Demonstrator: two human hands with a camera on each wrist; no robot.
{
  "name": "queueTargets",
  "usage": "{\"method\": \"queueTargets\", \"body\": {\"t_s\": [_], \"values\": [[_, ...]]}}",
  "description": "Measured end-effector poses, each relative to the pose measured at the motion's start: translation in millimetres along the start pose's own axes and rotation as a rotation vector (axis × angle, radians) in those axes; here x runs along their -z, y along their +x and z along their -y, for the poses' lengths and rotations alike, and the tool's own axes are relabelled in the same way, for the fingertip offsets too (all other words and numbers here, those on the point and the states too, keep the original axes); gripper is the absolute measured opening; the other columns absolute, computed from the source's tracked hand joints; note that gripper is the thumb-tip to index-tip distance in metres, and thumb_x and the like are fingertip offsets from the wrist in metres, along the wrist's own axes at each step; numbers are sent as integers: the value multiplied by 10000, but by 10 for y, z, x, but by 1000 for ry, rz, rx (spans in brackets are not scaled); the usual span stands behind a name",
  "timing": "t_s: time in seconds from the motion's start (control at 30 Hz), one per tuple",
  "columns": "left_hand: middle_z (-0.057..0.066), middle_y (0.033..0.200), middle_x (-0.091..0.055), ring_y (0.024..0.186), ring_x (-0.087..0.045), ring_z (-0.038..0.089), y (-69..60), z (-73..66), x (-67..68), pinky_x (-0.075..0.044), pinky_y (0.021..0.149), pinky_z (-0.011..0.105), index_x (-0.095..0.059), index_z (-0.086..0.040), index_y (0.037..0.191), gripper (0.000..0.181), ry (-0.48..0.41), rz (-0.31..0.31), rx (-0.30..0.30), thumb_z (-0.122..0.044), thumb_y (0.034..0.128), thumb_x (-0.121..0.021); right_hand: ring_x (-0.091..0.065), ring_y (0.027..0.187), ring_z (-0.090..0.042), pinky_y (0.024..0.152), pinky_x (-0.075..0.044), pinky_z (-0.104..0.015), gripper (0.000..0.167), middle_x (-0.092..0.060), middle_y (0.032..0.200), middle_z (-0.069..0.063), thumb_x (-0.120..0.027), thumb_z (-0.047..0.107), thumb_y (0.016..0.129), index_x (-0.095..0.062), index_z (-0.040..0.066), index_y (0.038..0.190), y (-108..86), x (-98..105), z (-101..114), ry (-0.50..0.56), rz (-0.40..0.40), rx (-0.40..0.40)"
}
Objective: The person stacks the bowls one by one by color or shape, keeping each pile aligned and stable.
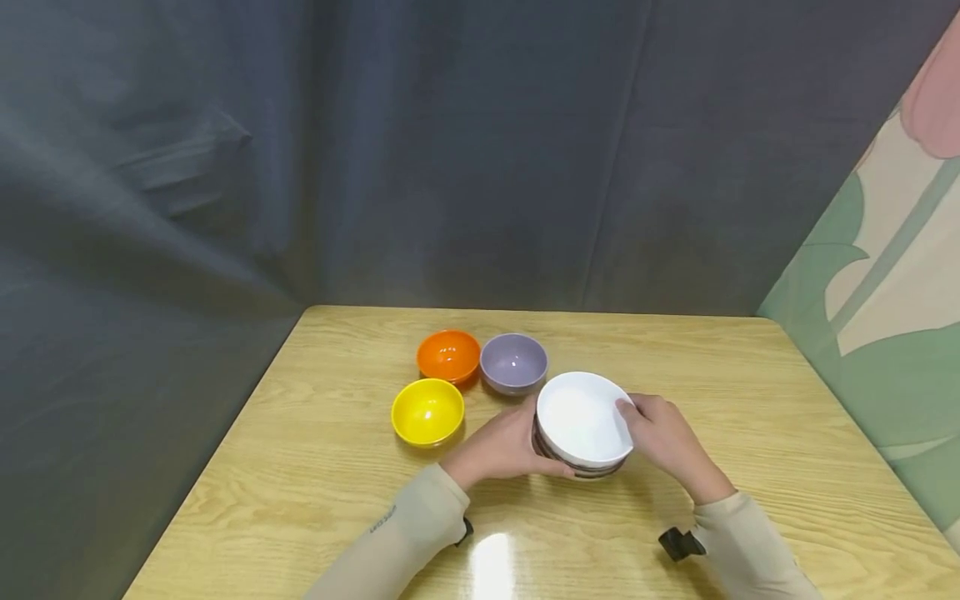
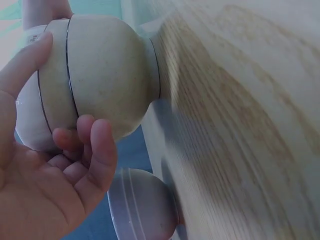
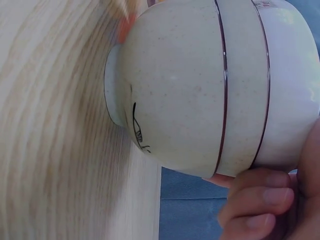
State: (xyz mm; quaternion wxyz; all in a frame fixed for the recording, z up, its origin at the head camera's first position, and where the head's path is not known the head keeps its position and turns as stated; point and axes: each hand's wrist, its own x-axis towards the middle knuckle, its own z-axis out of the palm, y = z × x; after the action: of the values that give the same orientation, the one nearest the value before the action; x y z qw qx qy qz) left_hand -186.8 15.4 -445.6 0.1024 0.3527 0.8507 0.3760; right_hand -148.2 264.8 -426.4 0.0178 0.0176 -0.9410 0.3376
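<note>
A white bowl (image 1: 585,419) sits nested on top of cream bowls (image 3: 170,90) with dark brown rims. My left hand (image 1: 501,446) grips this stack from its left side, the thumb along the near side. In the left wrist view, its other fingers curl against the cream wall. At the right edge my right hand (image 1: 666,437) pinches the white bowl's rim, with the thumb over the lip and the fingers outside. The stack's foot (image 3: 114,85) is at or just above the table; I cannot tell whether it touches.
Behind and left of the stack, a purple bowl (image 1: 513,364), an orange bowl (image 1: 448,357) and a yellow bowl (image 1: 427,412) stand upright close together on the wooden table (image 1: 300,467). A dark curtain (image 1: 480,167) hangs beyond the far edge, and a floral panel (image 1: 892,333) borders the right.
</note>
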Motion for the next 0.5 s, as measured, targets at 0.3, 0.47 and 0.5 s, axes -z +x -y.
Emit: {"method": "queueTargets", "body": {"t_s": [0.3,0.47,0.5], "values": [[-76,1470,-499,1287,-505,65,-7,20,2,-416,1092,343,-252,-291,1552,1101,-7,1,-9,-540,685,-883,-657,886,-241,727,-515,-394,455,-707,1067,-217,-371,234,1074,-631,-104,1234,-17,11,41,-30,24,-9],[-84,1471,-497,1286,-503,59,-1,28,9,-413,1095,344,-256,-290,1552,1095,-20,9,-16,-549,688,-877,-635,841,-210,701,-497,-376,463,-707,1054,-205,-362,240,1075,-623,-105,1242,-19,29,53,-65,35,-19],[-82,1475,-494,1290,-502,63,-3,28,15,-412,1096,349,-253,-290,1552,1099,-18,13,-14,-551,686,-878,-639,847,-215,706,-501,-385,463,-707,1056,-207,-362,239,1074,-623,-105,1242,-20,29,54,-65,36,-19]]}}
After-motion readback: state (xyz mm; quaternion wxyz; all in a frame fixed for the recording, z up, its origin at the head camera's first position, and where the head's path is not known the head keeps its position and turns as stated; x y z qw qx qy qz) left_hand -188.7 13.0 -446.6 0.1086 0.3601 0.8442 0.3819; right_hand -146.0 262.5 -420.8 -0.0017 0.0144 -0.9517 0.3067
